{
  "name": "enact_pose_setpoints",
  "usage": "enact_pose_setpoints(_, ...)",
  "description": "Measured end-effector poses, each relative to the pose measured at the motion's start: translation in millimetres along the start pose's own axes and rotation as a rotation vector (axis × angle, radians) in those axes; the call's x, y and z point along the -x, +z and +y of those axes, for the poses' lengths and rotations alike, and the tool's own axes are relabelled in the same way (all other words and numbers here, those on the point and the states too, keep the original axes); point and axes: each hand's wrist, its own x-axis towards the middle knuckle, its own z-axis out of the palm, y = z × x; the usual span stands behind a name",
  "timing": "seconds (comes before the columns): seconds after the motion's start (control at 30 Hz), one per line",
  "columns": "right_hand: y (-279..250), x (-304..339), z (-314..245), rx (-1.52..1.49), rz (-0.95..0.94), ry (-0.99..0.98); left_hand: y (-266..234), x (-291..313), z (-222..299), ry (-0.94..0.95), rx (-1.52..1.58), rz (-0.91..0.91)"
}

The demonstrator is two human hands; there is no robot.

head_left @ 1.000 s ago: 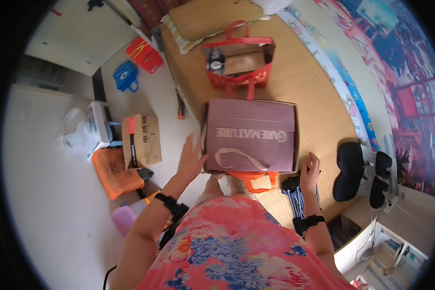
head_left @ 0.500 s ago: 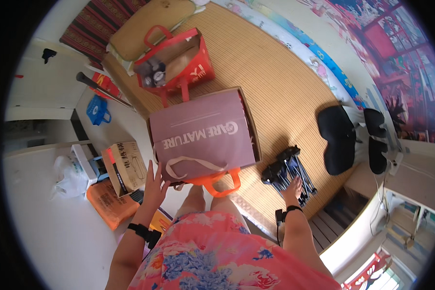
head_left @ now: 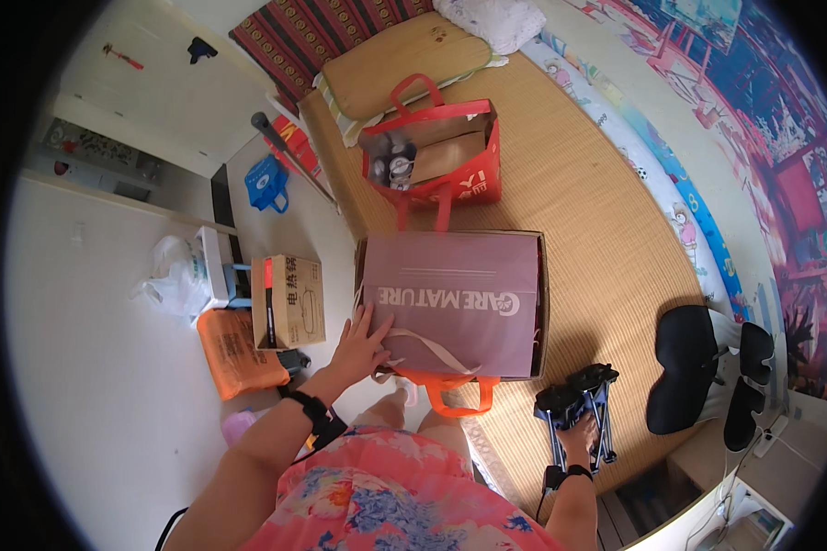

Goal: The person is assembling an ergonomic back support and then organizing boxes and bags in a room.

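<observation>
Resting the left hand, with a wide, loosely spread grip, on the eight-o'clock edge of a mauve carrier bag lying flat at centre, edged by a cardboard box. Having the right hand among the tubes of a folded metal-legged frame at four o'clock on the woven mat; cannot tell whether closed. Showing an open red shopping bag at twelve.

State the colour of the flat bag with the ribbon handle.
The flat bag is a dusty mauve; it shows best in the head view.
</observation>
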Motion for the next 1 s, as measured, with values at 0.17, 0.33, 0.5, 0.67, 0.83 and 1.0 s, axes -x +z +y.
enact_pose_setpoints(0.17, -66, 42, -4, -0.142, 0.175, 0.008, 14, -3, -5, 0.026, 0.021, 0.032)
enact_pose_setpoints(0.33, -180, 120, -82, -0.083, 0.667, -0.446, 21, 0, -13, 0.043, 0.06, 0.07)
enact_pose_setpoints(0.5, -231, 175, -231, 0.096, 0.717, -1.018, 14, 7, -29, 0.121, 0.253, 0.141)
enact_pose_setpoints(0.67, -195, 175, -352, 0.296, 0.449, -1.195, -6, 11, -70, 0.223, 0.341, 0.17)
enact_pose_setpoints(0.83, -156, 151, -372, 0.459, 0.3, -1.089, -29, 3, -107, -0.174, 0.617, 0.372)
enact_pose_setpoints(1.0, -239, 152, -410, -0.064, -0.434, -1.183, -12, -13, -120, -0.11, 0.606, 0.313)
